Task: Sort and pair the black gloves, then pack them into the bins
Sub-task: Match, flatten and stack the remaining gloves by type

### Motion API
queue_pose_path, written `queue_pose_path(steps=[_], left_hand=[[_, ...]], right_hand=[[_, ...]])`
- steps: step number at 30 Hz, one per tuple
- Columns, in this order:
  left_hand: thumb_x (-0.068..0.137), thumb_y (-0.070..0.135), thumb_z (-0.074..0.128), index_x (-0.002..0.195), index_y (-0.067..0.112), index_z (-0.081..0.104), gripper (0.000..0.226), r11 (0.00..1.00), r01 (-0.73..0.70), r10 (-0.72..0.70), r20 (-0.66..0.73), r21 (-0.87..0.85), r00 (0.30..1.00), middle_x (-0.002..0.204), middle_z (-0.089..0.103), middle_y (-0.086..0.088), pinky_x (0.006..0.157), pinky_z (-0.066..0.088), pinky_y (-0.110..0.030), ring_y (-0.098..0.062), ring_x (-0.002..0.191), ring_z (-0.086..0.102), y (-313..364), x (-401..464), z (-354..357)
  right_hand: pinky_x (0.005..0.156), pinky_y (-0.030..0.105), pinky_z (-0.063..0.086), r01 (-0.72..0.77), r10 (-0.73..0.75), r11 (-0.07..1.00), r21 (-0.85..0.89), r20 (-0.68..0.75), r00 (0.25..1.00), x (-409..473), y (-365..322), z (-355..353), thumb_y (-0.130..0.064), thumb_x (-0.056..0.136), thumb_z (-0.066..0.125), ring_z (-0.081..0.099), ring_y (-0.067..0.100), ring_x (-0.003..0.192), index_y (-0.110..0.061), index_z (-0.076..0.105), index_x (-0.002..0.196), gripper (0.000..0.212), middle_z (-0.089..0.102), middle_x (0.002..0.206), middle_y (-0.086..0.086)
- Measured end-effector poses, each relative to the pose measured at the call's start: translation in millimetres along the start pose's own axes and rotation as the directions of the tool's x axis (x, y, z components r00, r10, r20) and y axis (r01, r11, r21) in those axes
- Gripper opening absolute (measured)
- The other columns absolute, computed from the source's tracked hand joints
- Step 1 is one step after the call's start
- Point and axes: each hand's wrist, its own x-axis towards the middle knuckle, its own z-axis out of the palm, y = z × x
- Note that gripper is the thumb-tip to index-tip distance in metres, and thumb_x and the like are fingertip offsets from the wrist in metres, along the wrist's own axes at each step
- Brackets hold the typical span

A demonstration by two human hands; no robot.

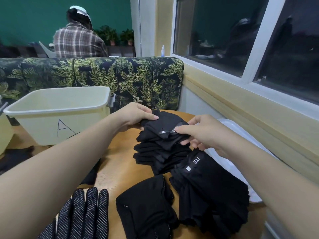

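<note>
A folded black glove pair [166,125] lies on top of a stack of black gloves [159,155] at the far side of the wooden table [119,171]. My left hand [136,115] grips its far left end, and my right hand [201,131] pinches its right end. Nearer me sit a stack of gloves marked 5.11 [209,188], a folded glove [146,207] and dotted-palm gloves [84,214] lying flat. A cream bin marked A [57,116] stands at the left, its inside showing nothing.
A white lid or tray [241,135] lies along the right table edge under the window. A leaf-patterned sofa back [107,76] rises behind the table. Another person sits beyond it, back turned. More black fabric [13,158] lies at the left edge.
</note>
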Motion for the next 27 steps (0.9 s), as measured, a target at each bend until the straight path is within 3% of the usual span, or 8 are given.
queue_pose_path(steps=[5,7,11,13,16,20,23,27], left_hand=[[0.081,0.017,0.086,0.086,0.009,0.067,0.021,0.999,-0.016,0.018,-0.055,0.031,0.998,0.071,0.063,0.002,0.049,0.051,-0.024,-0.014,0.059,0.055,-11.0,-3.0,6.0],[0.084,0.021,0.084,0.1,0.006,0.069,0.026,0.997,-0.022,0.028,-0.072,0.078,0.997,0.083,0.067,0.0,0.051,0.051,-0.022,-0.012,0.064,0.06,-12.7,-6.0,8.9],[0.095,0.043,0.069,0.129,0.021,0.065,0.04,0.827,-0.163,0.238,-0.072,0.537,0.969,0.122,0.068,0.004,0.09,0.049,-0.028,-0.015,0.108,0.064,-1.4,-19.7,10.1],[0.103,0.042,0.054,0.139,0.024,0.06,0.041,0.724,-0.278,0.313,0.057,0.631,0.948,0.141,0.059,0.005,0.107,0.037,-0.027,-0.015,0.13,0.053,14.1,-35.3,16.7],[0.11,0.039,0.037,0.156,0.021,0.04,0.05,0.666,-0.334,0.172,0.298,0.667,0.939,0.164,0.032,0.004,0.117,0.013,-0.019,-0.011,0.153,0.022,24.3,-51.4,33.1],[0.109,0.048,0.029,0.164,0.023,0.011,0.062,0.601,-0.26,-0.024,0.343,0.755,0.939,0.171,0.002,0.003,0.121,-0.002,-0.023,-0.011,0.157,-0.003,0.7,-59.5,43.4],[0.105,0.058,0.034,0.164,0.031,0.008,0.069,0.628,-0.228,-0.003,0.295,0.744,0.955,0.172,-0.003,0.005,0.123,-0.004,-0.028,-0.011,0.157,-0.007,-18.8,-67.0,48.7],[0.104,0.061,0.032,0.163,0.034,0.01,0.069,0.659,-0.236,0.049,0.273,0.714,0.961,0.171,-0.005,0.006,0.126,-0.005,-0.031,-0.011,0.157,-0.01,-37.6,-66.0,54.1]], right_hand=[[0.053,0.028,0.042,0.047,-0.058,0.98,-0.191,-0.056,0.997,1.6,10.3,3.4,-0.049,0.083,0.078,0.055,0.01,0.048,-0.011,0.062,0.106,0.047,0.077,0.074,0.001],[0.067,0.037,0.054,0.068,-0.097,0.957,-0.282,-0.091,0.991,4.5,15.6,4.9,-0.056,0.078,0.077,0.069,0.018,0.069,-0.013,0.064,0.102,0.05,0.077,0.083,0.002],[0.078,0.035,0.054,0.128,-0.219,0.868,-0.479,-0.139,0.966,5.3,24.2,4.2,-0.063,0.08,0.073,0.065,0.014,0.091,-0.026,0.059,0.108,0.049,0.068,0.1,-0.007],[0.088,0.035,0.05,0.242,-0.355,0.814,-0.529,-0.122,0.927,3.5,27.7,3.8,-0.056,0.085,0.072,0.058,0.012,0.104,-0.027,0.06,0.117,0.046,0.06,0.114,-0.011],[0.1,0.025,0.041,0.485,-0.536,0.707,-0.515,0.058,0.842,-5.8,29.1,7.9,-0.04,0.092,0.069,0.052,0.007,0.122,-0.03,0.062,0.129,0.039,0.056,0.13,-0.017],[0.111,0.029,0.037,0.52,-0.462,0.587,-0.621,0.271,0.845,-22.3,36.2,13.0,-0.04,0.104,0.051,0.045,0.008,0.137,-0.039,0.052,0.145,0.041,0.054,0.145,-0.02],[0.121,0.029,0.023,0.462,-0.321,0.6,-0.654,0.332,0.887,-25.4,42.5,12.1,-0.042,0.109,0.039,0.025,0.003,0.151,-0.042,0.039,0.154,0.045,0.04,0.159,-0.019],[0.125,0.031,0.02,0.487,-0.315,0.607,-0.628,0.373,0.873,-19.8,51.4,12.4,-0.04,0.11,0.037,0.023,0.002,0.152,-0.038,0.04,0.155,0.045,0.038,0.16,-0.017]])
